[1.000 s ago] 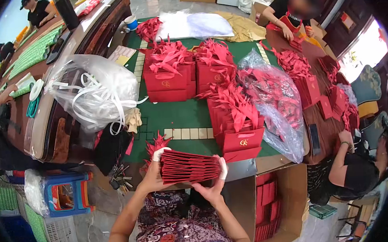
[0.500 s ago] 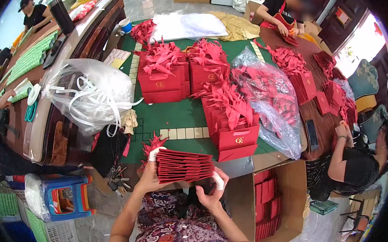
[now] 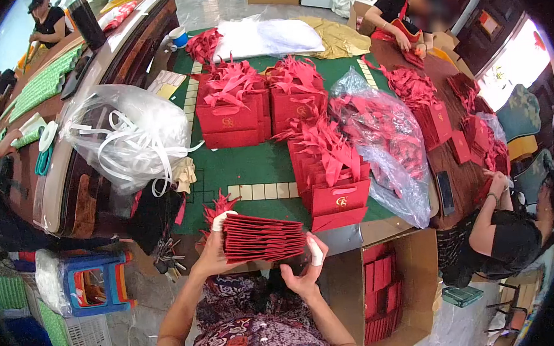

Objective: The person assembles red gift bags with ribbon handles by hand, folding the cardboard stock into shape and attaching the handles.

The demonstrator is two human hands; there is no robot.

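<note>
A thick stack of folded red paper bags (image 3: 263,236) is held level at the table's front edge, its many edges facing me. My left hand (image 3: 213,251) is closed around the stack's left end, a white finger cover on one finger. At the right end, my right hand (image 3: 306,274) is open, thumb apart and its white-covered finger right by the stack's corner. Behind the stack, red ribbon ends (image 3: 218,206) lie on the green mat. Just beyond stands a row of red gift bags (image 3: 337,201) with gold lettering and red ribbons.
More red gift bags (image 3: 228,122) stand on the green mat (image 3: 238,166). Left is a clear bag of white ribbon (image 3: 130,138); right, a plastic bag of red ribboned pieces (image 3: 383,133). A cardboard box (image 3: 420,291) of red bags sits by my right side. Other people work around the tables.
The fingers of my right hand have moved slightly outward from the stack's right end. My left hand and the stack stay nearly still. The person at right has shifted their hands.
</note>
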